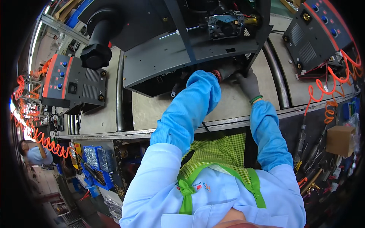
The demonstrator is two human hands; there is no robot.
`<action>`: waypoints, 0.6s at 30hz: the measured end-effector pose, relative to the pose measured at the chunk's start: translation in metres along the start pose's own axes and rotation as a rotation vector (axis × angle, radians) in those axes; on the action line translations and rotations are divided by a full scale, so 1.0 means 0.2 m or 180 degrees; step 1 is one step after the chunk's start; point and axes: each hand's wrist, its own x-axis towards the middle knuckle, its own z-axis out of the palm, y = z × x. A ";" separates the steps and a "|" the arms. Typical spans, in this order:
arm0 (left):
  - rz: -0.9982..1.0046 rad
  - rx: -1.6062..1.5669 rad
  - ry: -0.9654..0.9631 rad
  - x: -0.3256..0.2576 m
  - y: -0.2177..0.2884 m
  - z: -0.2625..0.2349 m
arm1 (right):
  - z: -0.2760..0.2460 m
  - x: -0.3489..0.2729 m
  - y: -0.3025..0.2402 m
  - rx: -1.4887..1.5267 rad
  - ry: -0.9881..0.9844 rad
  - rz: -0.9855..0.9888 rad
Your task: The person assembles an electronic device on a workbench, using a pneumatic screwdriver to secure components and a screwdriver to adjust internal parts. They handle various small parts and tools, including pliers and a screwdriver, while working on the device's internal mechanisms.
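A dark grey metal machine cabinet (159, 62) stands on the bench in front of me, its side open to the workings. Low at its near edge, my left hand (229, 70) reaches into the shadowed opening in a grey glove with a red cuff; its fingers are hidden. Close beside it, my right hand (249, 86), gloved in grey with a green cuff, bends its fingers at the cabinet's lower right corner. What they hold is too dark to make out. A wire feed mechanism (226, 26) sits inside above my hands. A black spool holder (99, 45) juts out at the left.
Similar grey machines with red-edged panels stand left (72, 81) and right (313, 32). Metal rollers (276, 74) cross the bench. Orange coiled hoses (51, 146) hang at both sides. Blue parts bins (93, 159) sit below left; a cardboard box (339, 140) and hand tools lie right. Another person (38, 154) is far left.
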 end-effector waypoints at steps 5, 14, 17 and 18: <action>0.0384 0.0722 0.0569 -0.02 -0.05 0.02 | -0.03 0.04 0.10 -0.0603 0.0108 -0.0279; 0.0297 0.0027 0.1288 0.00 -0.10 0.13 | -0.01 0.02 0.04 -0.0490 0.0127 -0.0102; 0.0232 0.0473 0.0937 0.01 -0.09 0.09 | -0.02 0.02 0.03 -0.0737 0.0106 -0.0167; 0.0228 0.0672 0.0741 0.02 -0.08 0.07 | -0.02 0.02 0.03 -0.0926 0.0120 -0.0234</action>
